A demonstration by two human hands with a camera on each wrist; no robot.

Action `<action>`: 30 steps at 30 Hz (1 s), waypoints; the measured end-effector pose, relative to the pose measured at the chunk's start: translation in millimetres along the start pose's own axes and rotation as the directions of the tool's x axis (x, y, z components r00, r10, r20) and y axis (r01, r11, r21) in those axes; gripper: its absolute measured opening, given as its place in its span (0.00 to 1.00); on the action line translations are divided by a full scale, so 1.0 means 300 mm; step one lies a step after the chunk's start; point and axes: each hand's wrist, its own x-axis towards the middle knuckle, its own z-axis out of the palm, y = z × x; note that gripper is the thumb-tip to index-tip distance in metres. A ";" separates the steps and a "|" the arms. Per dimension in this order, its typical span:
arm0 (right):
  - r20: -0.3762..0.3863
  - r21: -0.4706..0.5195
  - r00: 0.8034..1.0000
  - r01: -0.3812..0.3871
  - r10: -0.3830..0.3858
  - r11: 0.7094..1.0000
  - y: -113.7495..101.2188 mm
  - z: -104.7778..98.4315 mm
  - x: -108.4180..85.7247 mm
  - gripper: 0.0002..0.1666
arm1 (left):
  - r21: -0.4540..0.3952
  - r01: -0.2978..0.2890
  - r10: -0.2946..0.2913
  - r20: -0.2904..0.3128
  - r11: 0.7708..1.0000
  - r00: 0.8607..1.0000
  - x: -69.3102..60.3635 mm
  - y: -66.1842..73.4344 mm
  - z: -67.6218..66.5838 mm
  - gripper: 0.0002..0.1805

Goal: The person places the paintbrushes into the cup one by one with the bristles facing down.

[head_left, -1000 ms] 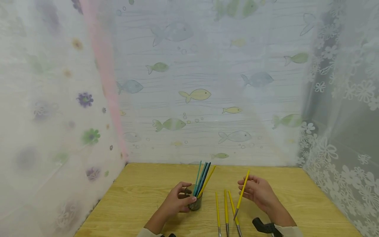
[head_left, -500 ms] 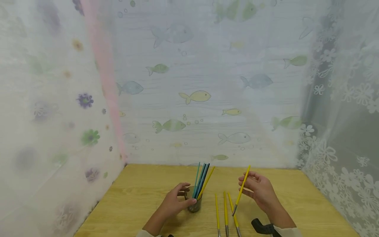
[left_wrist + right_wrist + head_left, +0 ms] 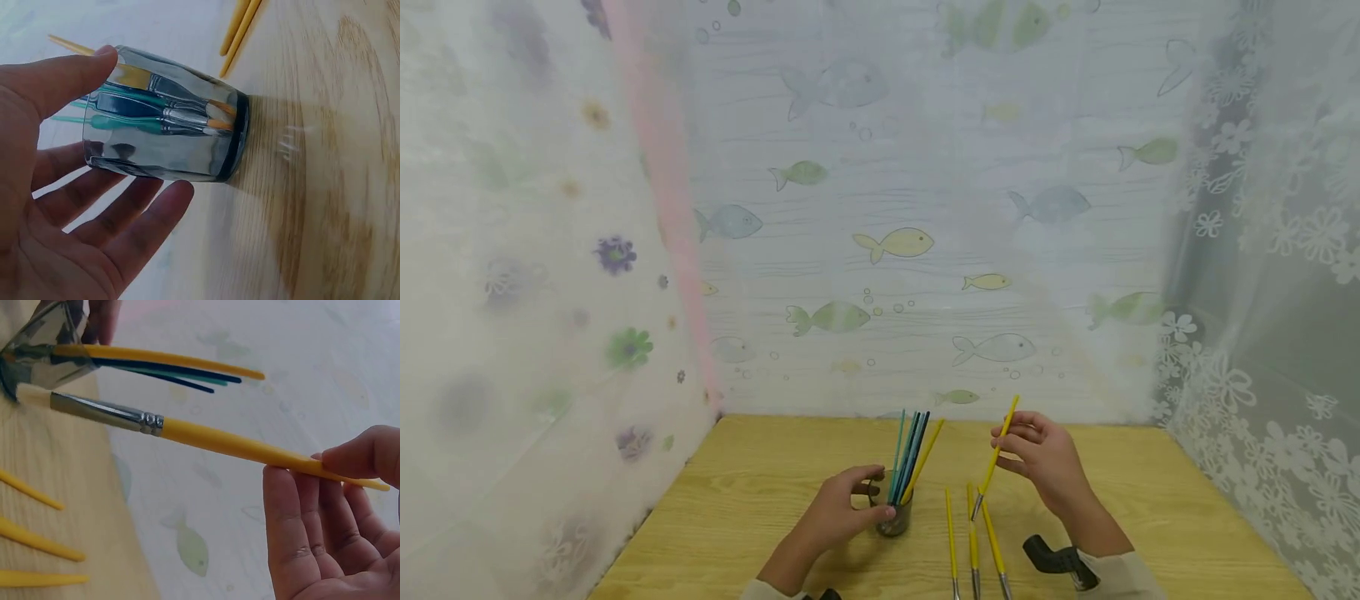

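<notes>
My left hand (image 3: 842, 510) holds a smoky see-through cup (image 3: 181, 147) between its thumb and fingers, the thumb at the rim. The cup stands upright on the table. Several paintbrushes (image 3: 913, 454) lean in it, bristles down, with teal, dark blue and yellow handles. In my right hand (image 3: 1051, 462), a yellow paintbrush (image 3: 219, 442) is pinched between thumb and fingertips near the handle's end. Its pale bristles and silver ferrule point down and left, above the table and to the right of the cup.
Three yellow paintbrushes (image 3: 973, 542) lie on the wooden table (image 3: 715, 508), between my hands, ferrules toward me. Behind the table hangs a curtain (image 3: 895, 167) printed with fish. A flowered sheet (image 3: 550, 333) borders the left side, a lace-patterned one (image 3: 1262, 400) the right.
My right hand has risen and moved left with the yellow paintbrush, whose bristle end has come up off the lying brushes. My left hand stays at the cup.
</notes>
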 end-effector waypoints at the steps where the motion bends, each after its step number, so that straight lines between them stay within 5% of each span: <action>1: 0.002 -0.004 1.000 0.015 -0.015 1.000 -0.003 0.008 0.003 0.25 | 0.012 -0.002 0.002 -0.004 1.000 1.000 0.002 -0.001 0.001 0.38; 15: 0.012 -0.034 0.995 0.100 -0.099 0.994 -0.046 0.104 0.035 0.25 | 0.103 0.019 -0.016 -0.027 0.995 1.000 0.008 0.025 0.024 0.44; 30: 0.035 -0.011 0.988 0.148 -0.148 0.989 -0.068 0.206 0.049 0.23 | -0.012 0.127 -0.128 -0.076 0.992 0.989 0.006 0.025 0.046 0.38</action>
